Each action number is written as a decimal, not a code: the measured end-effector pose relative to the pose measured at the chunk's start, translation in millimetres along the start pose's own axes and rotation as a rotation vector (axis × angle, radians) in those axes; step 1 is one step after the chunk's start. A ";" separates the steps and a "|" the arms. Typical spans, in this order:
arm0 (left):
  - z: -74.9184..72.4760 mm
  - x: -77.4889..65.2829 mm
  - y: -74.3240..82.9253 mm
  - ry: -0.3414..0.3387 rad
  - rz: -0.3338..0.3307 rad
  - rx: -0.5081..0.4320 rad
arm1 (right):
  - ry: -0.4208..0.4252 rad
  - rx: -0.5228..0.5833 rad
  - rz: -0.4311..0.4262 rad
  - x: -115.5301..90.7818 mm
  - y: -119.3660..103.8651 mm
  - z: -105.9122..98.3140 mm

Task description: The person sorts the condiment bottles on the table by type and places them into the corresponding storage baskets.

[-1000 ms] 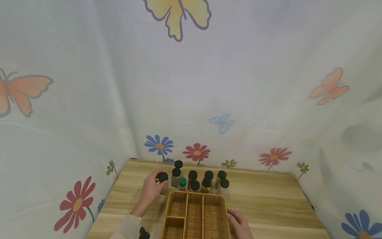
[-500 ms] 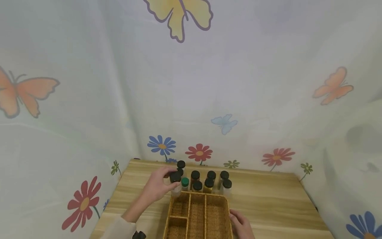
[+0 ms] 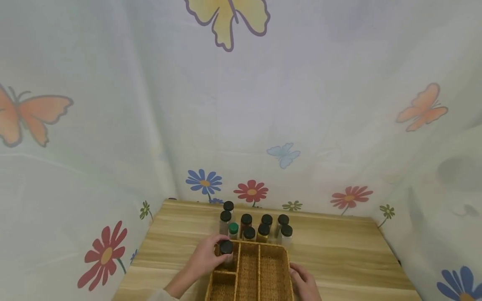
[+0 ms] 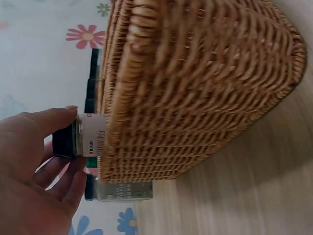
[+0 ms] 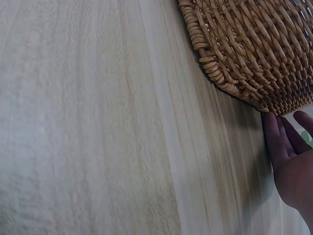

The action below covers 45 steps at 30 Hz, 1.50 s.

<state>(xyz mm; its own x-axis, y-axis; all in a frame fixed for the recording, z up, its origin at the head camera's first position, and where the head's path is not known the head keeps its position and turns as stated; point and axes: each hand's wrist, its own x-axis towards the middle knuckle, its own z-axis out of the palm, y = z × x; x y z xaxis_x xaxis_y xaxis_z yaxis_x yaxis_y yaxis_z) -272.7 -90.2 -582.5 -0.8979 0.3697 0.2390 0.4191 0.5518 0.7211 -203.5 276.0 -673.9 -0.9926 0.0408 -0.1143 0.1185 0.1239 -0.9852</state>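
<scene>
My left hand (image 3: 206,255) pinches a spice jar (image 3: 226,247) by its black lid, over the back left compartment of a wicker basket (image 3: 273,245). In the left wrist view, the jar's pale label (image 4: 94,134) shows above the rim, while its lower part is hidden behind the woven wall (image 4: 195,98). Thumb and fingers lie on opposite sides of the lid. Against the basket's right side rests my right hand (image 3: 305,283). Its extended fingers (image 5: 275,137) touch the basket near the bottom edge in the right wrist view.
Behind the basket stand several black-lidded spice jars (image 3: 263,230) and one green-lidded jar (image 3: 233,228). The basket has further compartments, split by woven dividers (image 3: 258,271). A wood-grain table (image 3: 339,255) carries everything, with a printed cloth wall (image 3: 320,167) at its back.
The left hand has brought the jar from the table left of the other jars, rightward and toward me, into the back left compartment's opening. The right hand has stayed at the basket's side.
</scene>
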 end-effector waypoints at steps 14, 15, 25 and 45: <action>10.7 0.8 -0.9 -0.047 -0.010 0.099 | 0.003 -0.023 -0.017 -0.2 2.1 0.8; 11.2 1.1 -1.4 -0.047 -0.009 0.103 | 0.005 -0.026 -0.013 0.3 2.6 0.4; 17.3 -5.9 3.0 0.024 -0.015 0.162 | 0.023 -0.024 -0.047 -0.3 1.8 2.1; -4.2 10.4 12.3 0.061 -0.100 -0.067 | 0.000 0.008 0.008 -0.7 -1.2 -2.5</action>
<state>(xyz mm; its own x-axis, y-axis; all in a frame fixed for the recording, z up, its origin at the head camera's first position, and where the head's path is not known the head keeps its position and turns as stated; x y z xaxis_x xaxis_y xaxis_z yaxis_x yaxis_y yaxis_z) -277.5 -82.7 -568.4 -0.9421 0.2682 0.2014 0.3190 0.5313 0.7848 -202.8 278.4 -672.3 -0.9916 0.0419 -0.1223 0.1264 0.1156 -0.9852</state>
